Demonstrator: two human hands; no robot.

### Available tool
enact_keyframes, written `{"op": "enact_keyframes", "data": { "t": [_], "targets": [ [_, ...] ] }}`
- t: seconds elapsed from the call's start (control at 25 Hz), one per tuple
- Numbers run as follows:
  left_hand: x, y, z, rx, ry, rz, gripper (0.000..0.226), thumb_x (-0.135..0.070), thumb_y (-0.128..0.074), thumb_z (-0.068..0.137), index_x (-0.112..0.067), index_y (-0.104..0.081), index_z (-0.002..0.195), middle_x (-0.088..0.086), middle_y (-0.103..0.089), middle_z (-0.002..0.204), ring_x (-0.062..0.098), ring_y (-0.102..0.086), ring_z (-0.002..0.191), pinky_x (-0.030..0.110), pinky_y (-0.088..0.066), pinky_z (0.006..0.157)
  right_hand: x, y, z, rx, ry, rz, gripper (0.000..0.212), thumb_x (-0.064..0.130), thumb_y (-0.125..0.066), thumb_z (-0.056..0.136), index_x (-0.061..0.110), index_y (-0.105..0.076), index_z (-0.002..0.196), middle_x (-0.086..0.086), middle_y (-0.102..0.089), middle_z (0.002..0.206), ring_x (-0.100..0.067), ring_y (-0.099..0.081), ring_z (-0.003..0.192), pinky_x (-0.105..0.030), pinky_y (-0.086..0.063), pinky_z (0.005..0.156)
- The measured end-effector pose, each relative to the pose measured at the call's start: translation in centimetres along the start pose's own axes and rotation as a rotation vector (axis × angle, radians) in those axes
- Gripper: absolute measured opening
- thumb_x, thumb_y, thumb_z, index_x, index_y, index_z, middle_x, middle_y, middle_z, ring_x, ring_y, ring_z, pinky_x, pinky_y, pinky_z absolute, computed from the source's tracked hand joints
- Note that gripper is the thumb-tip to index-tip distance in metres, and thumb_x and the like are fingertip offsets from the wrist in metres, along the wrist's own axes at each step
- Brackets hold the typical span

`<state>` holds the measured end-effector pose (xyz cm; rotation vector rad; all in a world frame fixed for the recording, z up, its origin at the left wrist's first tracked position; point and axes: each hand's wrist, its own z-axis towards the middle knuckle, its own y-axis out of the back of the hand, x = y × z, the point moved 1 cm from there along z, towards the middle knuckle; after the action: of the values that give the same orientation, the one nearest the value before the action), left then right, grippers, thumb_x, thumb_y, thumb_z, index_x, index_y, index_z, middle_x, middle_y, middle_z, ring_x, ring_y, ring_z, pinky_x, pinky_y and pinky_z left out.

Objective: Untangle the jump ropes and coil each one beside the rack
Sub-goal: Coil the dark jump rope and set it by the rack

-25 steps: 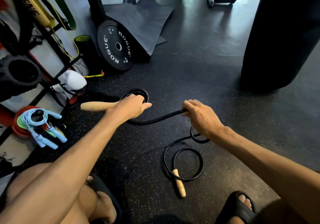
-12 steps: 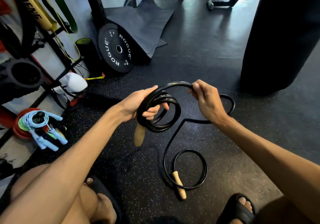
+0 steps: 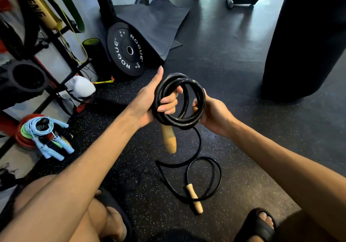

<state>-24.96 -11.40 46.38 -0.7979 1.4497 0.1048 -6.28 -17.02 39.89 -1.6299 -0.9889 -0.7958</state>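
Note:
A thick black jump rope (image 3: 189, 122) is wound into several loops held up in front of me. My left hand (image 3: 149, 101) grips the coil's left side, fingers curled through the loops. One wooden handle (image 3: 169, 140) hangs down below that hand. My right hand (image 3: 213, 114) holds the coil's right side. The rope's tail drops to the floor into a loose loop (image 3: 217, 174), ending at the second wooden handle (image 3: 194, 198). A coiled light-blue jump rope (image 3: 46, 138) lies at the foot of the rack (image 3: 56, 41) on the left.
A black Rogue weight plate (image 3: 129, 50) leans on an upright post at the back. A white glove (image 3: 80, 88) hangs on the rack. A black punching bag (image 3: 307, 39) stands to the right. My sandalled feet (image 3: 260, 225) are at the bottom edge.
My right hand has brought another turn of rope onto the coil and now holds its right side. The coil has grown and the tail on the floor has shortened.

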Motion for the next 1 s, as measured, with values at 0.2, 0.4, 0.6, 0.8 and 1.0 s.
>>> {"op": "enact_keyframes", "data": {
  "t": [0.2, 0.4, 0.6, 0.8, 1.0],
  "targets": [
    [-0.6, -0.1, 0.2, -0.086, -0.093, -0.077, 0.078, -0.07, -0.018, 0.095, -0.004, -0.059, 0.094, -0.004, -0.032, 0.054, 0.007, -0.029, 0.04, 0.023, -0.029, 0.049, -1.7, -1.1, -0.4, 0.171, -0.091, -0.035, 0.06, 0.048, -0.027, 0.107, 0.004, -0.058, 0.08, -0.015, -0.055, 0.064, -0.033, -0.062, 0.068, -0.052, -0.05, 0.093],
    [-0.7, 0.0, 0.4, -0.23, -0.176, -0.171, 0.055, -0.052, -0.031, 0.103, -0.005, -0.058, 0.093, -0.002, -0.04, 0.06, 0.011, -0.035, 0.044, 0.025, -0.037, 0.052, -3.0, -1.6, -0.7, 0.157, -0.178, -0.192, 0.069, 0.065, -0.024, 0.099, 0.007, -0.055, 0.081, -0.014, -0.054, 0.062, -0.03, -0.063, 0.064, -0.039, -0.048, 0.071],
    [-0.7, 0.6, 0.6, -0.337, -0.211, -0.24, 0.042, -0.045, -0.041, 0.103, -0.007, -0.057, 0.094, 0.001, -0.05, 0.068, 0.015, -0.046, 0.056, 0.031, -0.047, 0.063, -3.2, -1.3, -1.1, 0.172, -0.189, -0.308, 0.068, 0.068, -0.027, 0.098, 0.012, -0.055, 0.072, -0.001, -0.024, 0.054, -0.015, -0.03, 0.046, -0.025, -0.034, 0.05],
    [-2.1, 1.6, 0.3, -0.44, -0.277, -0.158, 0.038, -0.04, -0.042, 0.104, -0.007, -0.056, 0.093, 0.002, -0.051, 0.066, 0.016, -0.049, 0.057, 0.031, -0.048, 0.063, -4.7, -0.6, -1.5, 0.258, -0.222, -0.324, 0.04, 0.045, -0.053, 0.1, 0.014, -0.053, 0.074, -0.006, -0.028, 0.058, -0.025, -0.05, 0.053, -0.048, -0.058, 0.081],
    [-2.8, 3.2, 0.3, -0.58, -0.436, 0.038, 0.032, -0.034, -0.044, 0.104, -0.006, -0.054, 0.093, 0.002, -0.051, 0.061, 0.017, -0.05, 0.051, 0.031, -0.046, 0.057, -6.6, -0.1, -2.3, 0.297, -0.208, -0.5, 0.023, 0.021, -0.058, 0.1, 0.003, -0.055, 0.085, -0.035, -0.065, 0.084, -0.042, -0.071, 0.093, -0.043, -0.059, 0.085]
  ]
}}
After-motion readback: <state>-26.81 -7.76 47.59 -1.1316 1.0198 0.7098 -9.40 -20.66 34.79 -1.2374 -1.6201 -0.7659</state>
